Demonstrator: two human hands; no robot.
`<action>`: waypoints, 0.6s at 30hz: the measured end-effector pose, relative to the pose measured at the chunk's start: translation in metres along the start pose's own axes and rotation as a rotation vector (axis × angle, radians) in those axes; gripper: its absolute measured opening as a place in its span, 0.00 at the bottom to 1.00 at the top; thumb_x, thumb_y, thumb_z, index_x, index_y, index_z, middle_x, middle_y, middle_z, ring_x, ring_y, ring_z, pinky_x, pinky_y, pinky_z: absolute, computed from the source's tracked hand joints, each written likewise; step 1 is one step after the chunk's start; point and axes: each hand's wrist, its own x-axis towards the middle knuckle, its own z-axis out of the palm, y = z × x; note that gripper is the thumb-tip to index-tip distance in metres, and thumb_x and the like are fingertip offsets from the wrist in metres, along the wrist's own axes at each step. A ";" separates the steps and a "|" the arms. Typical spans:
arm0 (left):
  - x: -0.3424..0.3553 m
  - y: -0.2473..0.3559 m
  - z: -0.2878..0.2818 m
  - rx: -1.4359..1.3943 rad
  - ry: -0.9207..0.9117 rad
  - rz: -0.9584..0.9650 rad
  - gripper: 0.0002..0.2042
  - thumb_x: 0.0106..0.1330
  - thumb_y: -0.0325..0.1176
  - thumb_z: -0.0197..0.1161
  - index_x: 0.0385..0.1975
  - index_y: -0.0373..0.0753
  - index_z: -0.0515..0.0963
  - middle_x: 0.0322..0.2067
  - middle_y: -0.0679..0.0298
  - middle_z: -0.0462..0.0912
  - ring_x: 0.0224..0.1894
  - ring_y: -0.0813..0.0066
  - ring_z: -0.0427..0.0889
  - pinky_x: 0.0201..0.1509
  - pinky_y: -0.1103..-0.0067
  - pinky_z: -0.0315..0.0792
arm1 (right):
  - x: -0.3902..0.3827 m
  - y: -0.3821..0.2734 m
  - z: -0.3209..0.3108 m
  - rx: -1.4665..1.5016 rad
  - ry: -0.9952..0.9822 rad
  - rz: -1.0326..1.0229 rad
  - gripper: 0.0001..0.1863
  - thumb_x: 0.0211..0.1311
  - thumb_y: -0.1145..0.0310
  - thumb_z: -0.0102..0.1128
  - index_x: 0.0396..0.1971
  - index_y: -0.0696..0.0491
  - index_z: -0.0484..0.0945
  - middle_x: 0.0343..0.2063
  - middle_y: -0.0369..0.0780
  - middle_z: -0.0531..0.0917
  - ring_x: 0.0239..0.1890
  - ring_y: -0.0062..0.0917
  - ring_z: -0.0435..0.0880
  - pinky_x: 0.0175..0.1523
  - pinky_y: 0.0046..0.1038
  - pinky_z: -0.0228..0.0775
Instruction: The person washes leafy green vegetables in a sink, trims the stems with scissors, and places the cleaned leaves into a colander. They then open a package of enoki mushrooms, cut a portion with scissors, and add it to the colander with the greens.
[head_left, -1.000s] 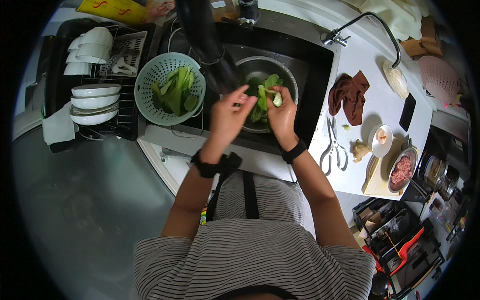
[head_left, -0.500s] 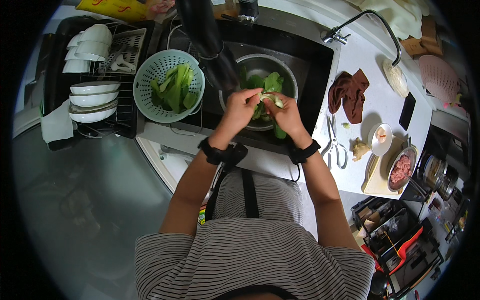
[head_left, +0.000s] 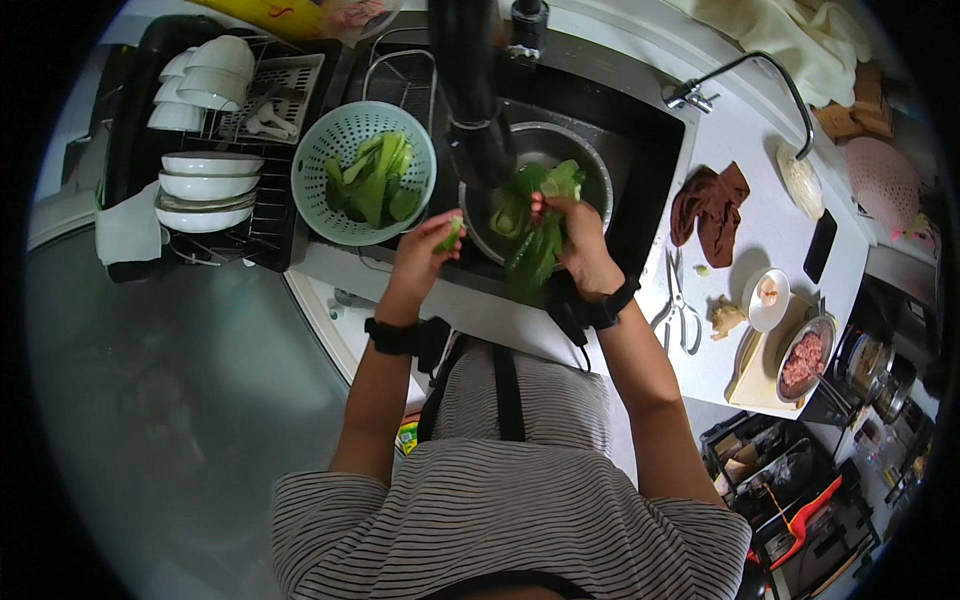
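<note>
My right hand (head_left: 584, 247) is closed on a bok choy (head_left: 538, 255), its green leaves hanging over the near rim of a metal bowl (head_left: 602, 168) in the sink. Pinched in the fingers of my left hand (head_left: 424, 256) is a small pale green piece of bok choy (head_left: 453, 234), held apart from the rest, between the bowl and the colander. More greens lie inside the metal bowl. To the left, a pale green colander (head_left: 311, 170) holds several loose bok choy leaves (head_left: 377, 180).
A black faucet (head_left: 470, 110) overhangs the sink. At left stands a dish rack with white bowls (head_left: 208, 187). On the right counter lie scissors (head_left: 680, 305), a brown cloth (head_left: 711, 205), a piece of ginger (head_left: 727, 316), a white bowl (head_left: 765, 300) and a bowl of minced meat (head_left: 803, 362).
My hands have moved apart. The left has drawn toward the colander's side with a small torn piece, while the right keeps the bok choy. The whole view has shifted slightly.
</note>
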 end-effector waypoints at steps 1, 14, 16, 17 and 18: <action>-0.007 -0.008 -0.004 -0.004 0.009 0.013 0.15 0.64 0.31 0.54 0.49 0.32 0.71 0.33 0.64 0.78 0.31 0.79 0.74 0.33 0.83 0.69 | 0.002 0.002 0.013 -0.020 -0.083 -0.009 0.10 0.58 0.77 0.47 0.37 0.65 0.72 0.32 0.44 0.78 0.30 0.26 0.77 0.38 0.24 0.73; -0.012 -0.022 0.029 0.092 0.093 0.032 0.14 0.60 0.28 0.60 0.45 0.33 0.76 0.32 0.61 0.81 0.31 0.79 0.78 0.35 0.84 0.73 | -0.032 0.001 0.056 -0.788 -0.332 -0.400 0.22 0.56 0.68 0.58 0.50 0.61 0.68 0.39 0.45 0.79 0.44 0.26 0.77 0.47 0.21 0.67; -0.005 -0.018 0.051 0.163 0.035 0.036 0.15 0.60 0.27 0.60 0.46 0.32 0.75 0.31 0.61 0.80 0.30 0.79 0.77 0.34 0.83 0.72 | -0.073 -0.020 -0.010 -0.818 -0.221 -0.533 0.14 0.58 0.73 0.54 0.45 0.59 0.72 0.31 0.44 0.82 0.36 0.19 0.80 0.40 0.21 0.70; -0.002 -0.017 0.064 0.201 0.006 0.030 0.15 0.60 0.27 0.60 0.47 0.31 0.74 0.31 0.62 0.80 0.29 0.79 0.77 0.34 0.83 0.72 | -0.097 -0.032 -0.044 -0.958 -0.104 -0.502 0.14 0.58 0.71 0.55 0.44 0.58 0.73 0.28 0.43 0.83 0.32 0.19 0.81 0.38 0.22 0.72; -0.001 -0.019 0.081 0.217 -0.051 0.063 0.14 0.59 0.25 0.60 0.44 0.28 0.75 0.29 0.62 0.80 0.28 0.79 0.76 0.33 0.83 0.71 | -0.116 -0.038 -0.073 -1.100 0.060 -0.605 0.13 0.57 0.71 0.56 0.43 0.58 0.74 0.26 0.43 0.82 0.27 0.22 0.81 0.35 0.23 0.72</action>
